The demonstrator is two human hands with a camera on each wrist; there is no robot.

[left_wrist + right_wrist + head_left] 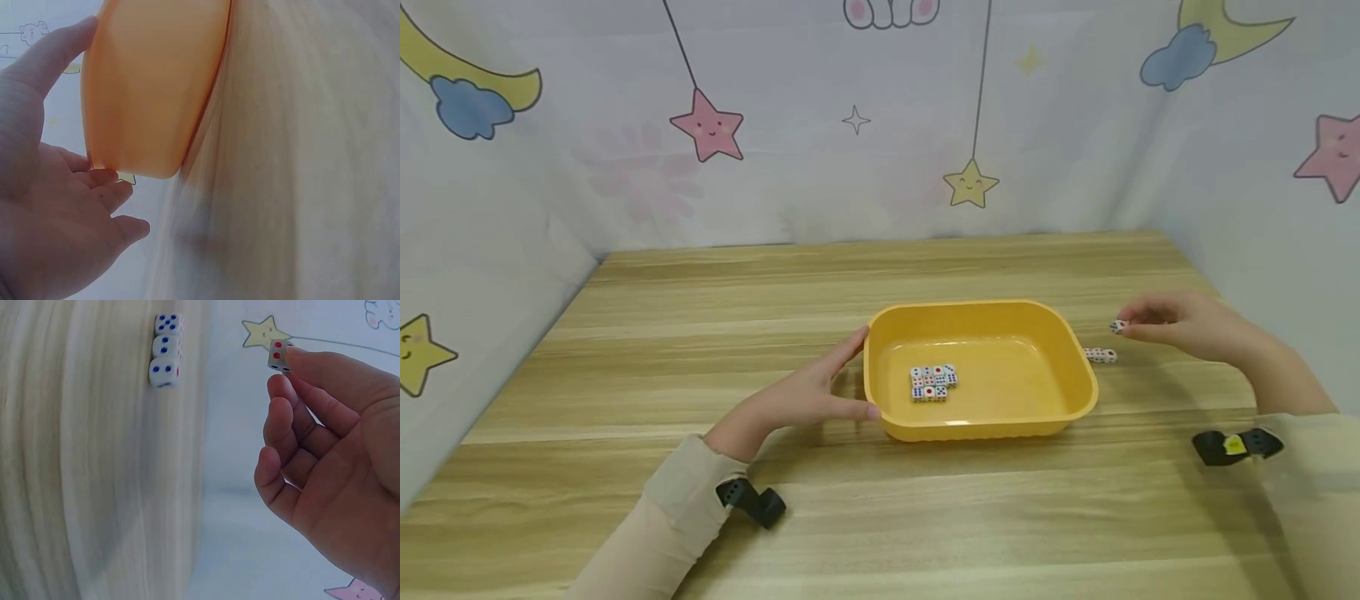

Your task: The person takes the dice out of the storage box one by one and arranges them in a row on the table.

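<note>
A yellow plastic basin (985,429) stands on the wooden table, with several white dice (929,382) grouped in its left half. My left hand (805,396) rests against the basin's left end, thumb at the front corner and fingers spread toward the back one. In the left wrist view, the thumb and fingertips touch the rim of the orange-looking basin (150,87). Above the table, right of the basin, my right hand (1195,325) pinches a die (1119,327) between thumb and fingers; the right wrist view shows this die (277,355) raised. Below it lies a row of dice (1101,356), partly hidden by the basin.
Around the basin spreads the wood-grain table (737,308). White curtains (790,192) printed with stars and moons hang behind and at both sides. Each sleeve carries a black wrist device, one on the left (751,502) and one on the right (1236,446).
</note>
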